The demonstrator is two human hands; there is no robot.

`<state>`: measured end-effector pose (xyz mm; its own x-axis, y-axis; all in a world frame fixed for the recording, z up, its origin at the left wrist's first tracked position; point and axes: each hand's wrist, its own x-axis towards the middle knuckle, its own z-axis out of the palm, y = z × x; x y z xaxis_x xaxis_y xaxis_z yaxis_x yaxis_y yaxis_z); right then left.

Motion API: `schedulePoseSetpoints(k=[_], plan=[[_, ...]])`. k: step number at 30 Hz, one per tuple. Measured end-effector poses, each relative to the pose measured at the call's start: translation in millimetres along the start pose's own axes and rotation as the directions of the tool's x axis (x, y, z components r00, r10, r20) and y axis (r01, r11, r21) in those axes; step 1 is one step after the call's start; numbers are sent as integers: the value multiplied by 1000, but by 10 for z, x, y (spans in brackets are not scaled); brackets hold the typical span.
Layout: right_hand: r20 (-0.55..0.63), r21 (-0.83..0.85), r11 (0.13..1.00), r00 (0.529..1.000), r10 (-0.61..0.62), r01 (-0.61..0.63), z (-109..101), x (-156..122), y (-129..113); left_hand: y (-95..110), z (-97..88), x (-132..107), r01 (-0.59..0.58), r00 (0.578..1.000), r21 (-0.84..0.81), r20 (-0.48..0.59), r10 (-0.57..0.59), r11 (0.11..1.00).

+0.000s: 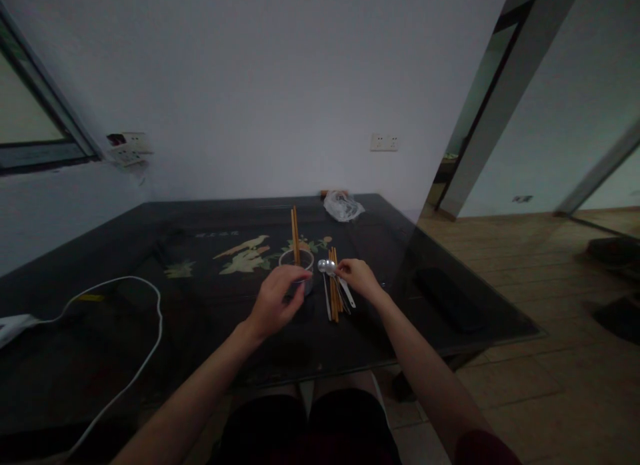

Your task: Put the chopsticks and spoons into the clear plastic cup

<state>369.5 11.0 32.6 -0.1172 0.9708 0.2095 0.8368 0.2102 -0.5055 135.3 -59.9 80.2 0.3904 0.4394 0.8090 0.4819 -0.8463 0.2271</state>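
A round see-through cup (304,257) stands on the dark table with a pair of wooden chopsticks (296,235) upright in it. My left hand (277,300) is in front of the cup, fingers curved and thumb apart, and it covers part of the cup's near side. Right of the cup lies a bundle of wooden chopsticks (334,305) with metal spoons (327,267), their bowls at the far end. My right hand (357,277) has its fingertips pinched at the edge of a spoon bowl. Spoon handles cross over the chopsticks below that hand.
A crumpled clear plastic bag (343,206) sits at the table's back edge. A black flat object (447,298) lies to the right. On the left, a white cable (159,312) loops across the table (240,358) from a white power strip (15,326).
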Motion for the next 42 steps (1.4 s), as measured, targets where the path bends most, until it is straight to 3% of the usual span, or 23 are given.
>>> schedulePoseSetpoints(k=[1,3,5,7,9,12,19,27,33,42], plan=[[13,-15,1000,1000,-9,9,-9,-8,-18,82,52,32,-90,987,-17,132,92,996],[29,-47,998,999,-34,35,-22,-22,-51,204,219,80,-199,914,-42,353,201,979],[40,-96,994,998,-56,60,-26,-34,-76,251,447,83,-213,838,-45,505,207,976],[58,-155,984,996,-75,83,-23,-48,-91,223,677,35,-168,822,0,551,140,986],[76,-213,970,992,-101,116,-20,-63,-99,154,849,-46,-126,833,33,546,87,991],[90,-279,945,985,-150,170,-23,-89,-112,59,942,-159,-27,865,30,501,8,999],[97,-239,961,988,-122,143,-28,-108,-131,12,889,-178,53,869,-12,494,-40,999],[-68,-161,984,994,-87,75,78,-38,9,-39,888,-192,69,876,-68,481,-28,995],[-52,-133,991,999,14,-21,148,2,89,-72,903,-206,73,871,-61,490,-34,995],[-66,-76,997,998,0,-5,222,42,107,-80,901,-211,59,863,-83,505,-9,995]])
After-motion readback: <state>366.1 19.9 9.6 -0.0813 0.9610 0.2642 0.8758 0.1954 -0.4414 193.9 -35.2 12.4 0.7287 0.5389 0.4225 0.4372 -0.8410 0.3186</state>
